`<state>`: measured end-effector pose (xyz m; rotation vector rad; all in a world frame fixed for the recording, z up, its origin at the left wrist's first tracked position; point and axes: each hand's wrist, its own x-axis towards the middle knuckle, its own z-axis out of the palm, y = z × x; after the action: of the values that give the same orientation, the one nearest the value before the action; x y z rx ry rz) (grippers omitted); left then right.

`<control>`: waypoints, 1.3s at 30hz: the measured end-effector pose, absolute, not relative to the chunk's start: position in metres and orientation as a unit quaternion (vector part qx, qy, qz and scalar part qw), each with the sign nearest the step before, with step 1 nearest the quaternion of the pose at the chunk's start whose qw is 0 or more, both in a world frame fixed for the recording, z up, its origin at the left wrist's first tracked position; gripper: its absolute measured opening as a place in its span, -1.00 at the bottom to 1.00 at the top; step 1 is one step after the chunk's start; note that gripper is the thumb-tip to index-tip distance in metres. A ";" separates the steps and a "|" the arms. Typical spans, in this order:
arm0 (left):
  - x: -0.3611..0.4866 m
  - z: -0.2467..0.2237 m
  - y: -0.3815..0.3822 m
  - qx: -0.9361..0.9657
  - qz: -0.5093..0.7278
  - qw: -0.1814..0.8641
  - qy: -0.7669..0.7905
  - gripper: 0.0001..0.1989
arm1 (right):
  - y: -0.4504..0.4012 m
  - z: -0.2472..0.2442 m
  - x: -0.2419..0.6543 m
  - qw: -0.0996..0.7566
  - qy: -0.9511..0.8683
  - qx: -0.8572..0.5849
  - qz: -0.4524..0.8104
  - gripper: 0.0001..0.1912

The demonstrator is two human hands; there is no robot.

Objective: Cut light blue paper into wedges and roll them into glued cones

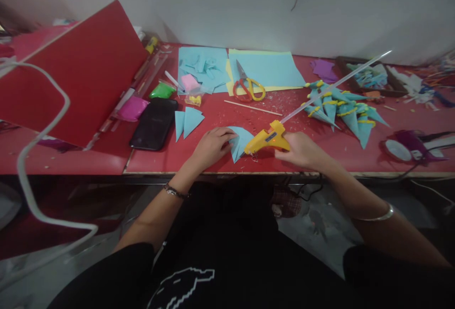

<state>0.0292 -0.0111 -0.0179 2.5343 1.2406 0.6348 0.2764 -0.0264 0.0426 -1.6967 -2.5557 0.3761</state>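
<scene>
My right hand [303,150] is wrapped round the handle of a yellow hot glue gun [265,139], from whose back a long clear glue stick [334,85] slants up to the right. The gun's nozzle is at the right edge of a folded light-blue paper fan shape [241,139] near the table's front edge. On the left side of that paper, my left hand [213,147] holds it with bent fingers; part of the paper is hidden under them. Two folded blue paper pieces [188,122] lie further left.
Beside them rests a black phone [154,124]. Scissors [249,84] lie on blue and yellow sheets [273,67] behind a thin stick [253,107]. Yellow-edged blue paper cones [341,107] are piled at right, near a scrap tray [394,90]. A red board [81,72] leans at left.
</scene>
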 end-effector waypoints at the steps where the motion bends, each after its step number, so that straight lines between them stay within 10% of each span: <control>1: 0.029 -0.018 -0.011 0.869 0.218 0.124 0.426 -0.71 | -0.026 0.043 0.278 0.022 -0.827 -0.551 0.109 -0.82; 23: 0.030 -0.017 -0.013 0.864 0.230 0.124 0.431 -0.74 | -0.015 0.046 0.305 0.026 -0.787 -0.615 0.039 -0.87; 39: 0.024 -0.014 -0.002 0.827 0.240 0.120 0.494 -0.62 | 0.007 0.012 0.319 0.204 -0.682 -0.700 0.058 -0.67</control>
<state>0.0242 -0.0024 -0.0141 2.4168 1.4437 0.7019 0.3188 0.0065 0.0116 -1.9537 -1.9011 0.1618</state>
